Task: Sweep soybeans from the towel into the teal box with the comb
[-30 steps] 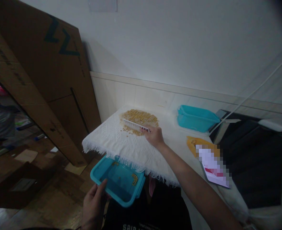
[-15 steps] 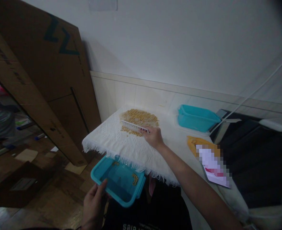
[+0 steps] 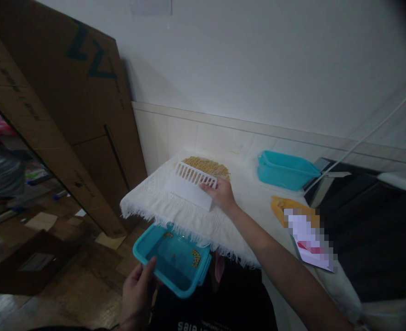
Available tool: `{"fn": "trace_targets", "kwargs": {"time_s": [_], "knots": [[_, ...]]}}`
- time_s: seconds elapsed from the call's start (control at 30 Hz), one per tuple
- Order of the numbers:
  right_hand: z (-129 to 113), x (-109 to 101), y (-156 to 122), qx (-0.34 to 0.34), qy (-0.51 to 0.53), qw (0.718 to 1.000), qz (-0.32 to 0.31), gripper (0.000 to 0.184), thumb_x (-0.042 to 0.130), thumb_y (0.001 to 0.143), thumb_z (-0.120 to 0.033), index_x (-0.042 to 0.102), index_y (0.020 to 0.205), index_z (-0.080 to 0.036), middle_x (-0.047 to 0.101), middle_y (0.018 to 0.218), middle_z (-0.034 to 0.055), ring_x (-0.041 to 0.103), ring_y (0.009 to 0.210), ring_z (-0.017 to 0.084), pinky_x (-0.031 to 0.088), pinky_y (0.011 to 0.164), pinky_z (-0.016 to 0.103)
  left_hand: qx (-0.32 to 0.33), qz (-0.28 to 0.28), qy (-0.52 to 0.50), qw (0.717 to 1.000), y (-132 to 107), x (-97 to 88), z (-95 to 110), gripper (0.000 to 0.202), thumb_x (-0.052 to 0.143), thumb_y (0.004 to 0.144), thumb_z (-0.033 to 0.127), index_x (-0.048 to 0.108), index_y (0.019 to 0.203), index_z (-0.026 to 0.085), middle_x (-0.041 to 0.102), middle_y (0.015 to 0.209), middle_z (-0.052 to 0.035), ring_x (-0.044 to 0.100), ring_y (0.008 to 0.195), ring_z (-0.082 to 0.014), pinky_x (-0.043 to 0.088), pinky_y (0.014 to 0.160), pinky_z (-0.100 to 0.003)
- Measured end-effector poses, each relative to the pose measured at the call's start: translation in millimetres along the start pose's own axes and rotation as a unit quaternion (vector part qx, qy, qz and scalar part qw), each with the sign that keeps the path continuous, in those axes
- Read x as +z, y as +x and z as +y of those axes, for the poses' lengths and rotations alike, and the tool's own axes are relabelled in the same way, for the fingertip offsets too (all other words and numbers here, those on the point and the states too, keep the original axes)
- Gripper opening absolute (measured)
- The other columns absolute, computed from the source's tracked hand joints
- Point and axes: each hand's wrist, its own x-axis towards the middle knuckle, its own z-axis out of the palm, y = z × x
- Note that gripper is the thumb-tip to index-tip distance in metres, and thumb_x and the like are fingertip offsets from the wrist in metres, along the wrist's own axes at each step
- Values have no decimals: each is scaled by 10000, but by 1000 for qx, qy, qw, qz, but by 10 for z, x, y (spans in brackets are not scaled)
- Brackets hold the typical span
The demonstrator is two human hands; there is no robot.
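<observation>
On fringed white cloth (image 3: 151,195) | beans (image 3: 208,166) heaped | pale wall (image 3: 258,69) behind | carton (image 3: 93,110) nearby

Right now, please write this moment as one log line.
left hand: holds teal tray | right hand: holds white slotted panel | yellow beans: heap on white cloth, some in tray

1. Dim, greyish light across the wall (image 3: 244,59) here!
2. Soft shadow beside the carton (image 3: 86,110).
3. Upper-right corner, blacked out.
4. Far left, blurred clutter (image 3: 3,170); mosaic blocks over the bright screen (image 3: 315,257)!
</observation>
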Motion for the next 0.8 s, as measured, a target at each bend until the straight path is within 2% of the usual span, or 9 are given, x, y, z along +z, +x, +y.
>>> {"fn": "trace_targets", "kwargs": {"time_s": [0.07, 0.2, 0.4, 0.5, 0.6, 0.7, 0.8], "knots": [[70, 36, 22, 22, 36, 999, -10, 379, 787, 713, -515, 741, 830, -157, 764, 773, 65, 676, 661, 202, 512, 574, 271, 5, 1, 0, 1000, 1, -3, -3, 455, 855, 585, 571, 683, 717, 170, 593, 526, 13, 550, 477, -162, 409, 456, -260], [231, 15, 99, 60, 41, 997, 26, 415, 820, 657, -524, 725, 821, -154, 767, 779, 68, 679, 674, 205, 519, 594, 285, 11, 7, 3, 1000, -10, 9, 10, 441, 859, 584, 557, 669, 687, 173, 563, 501, 20, 541, 473, -159, 401, 443, -255], [405, -178, 222, 82, 44, 994, 55, 541, 825, 589, -618, 713, 819, -141, 774, 809, 94, 694, 684, 219, 527, 592, 302, -11, 7, -33, 999, -31, 54, 35, 485, 890, 508, 573, 661, 651, 170, 587, 519, 14, 519, 469, -145, 442, 471, -269], [427, -273, 269, 89, 52, 992, 69, 620, 802, 573, -678, 715, 847, -128, 771, 797, 102, 695, 653, 220, 526, 567, 302, -16, 10, -35, 999, -35, 58, 29, 491, 898, 501, 569, 663, 658, 167, 597, 529, 13, 514, 476, -138, 435, 474, -261], [396, -377, 331, 85, 60, 991, 88, 669, 779, 586, -710, 724, 903, -123, 779, 849, 107, 707, 681, 221, 529, 573, 295, -15, 13, -34, 999, -36, 58, 22, 491, 901, 507, 565, 658, 660, 167, 546, 497, 42, 482, 464, -122, 421, 473, -249], [321, -484, 332, 69, 36, 991, 107, 615, 807, 594, -668, 745, 880, -127, 784, 844, 96, 711, 701, 228, 519, 571, 283, -15, 22, -24, 999, -23, 48, 10, 519, 895, 497, 593, 659, 669, 164, 554, 503, 41, 495, 470, -129, 424, 473, -252], [224, -548, 162, 16, -63, 993, 103, 444, 787, 706, -572, 776, 812, -141, 773, 727, 61, 704, 648, 222, 514, 561, 275, -9, 24, -4, 1000, 11, 14, -15, 513, 870, 539, 613, 626, 627, 171, 548, 495, 38, 485, 452, -123, 404, 457, -245]]}}
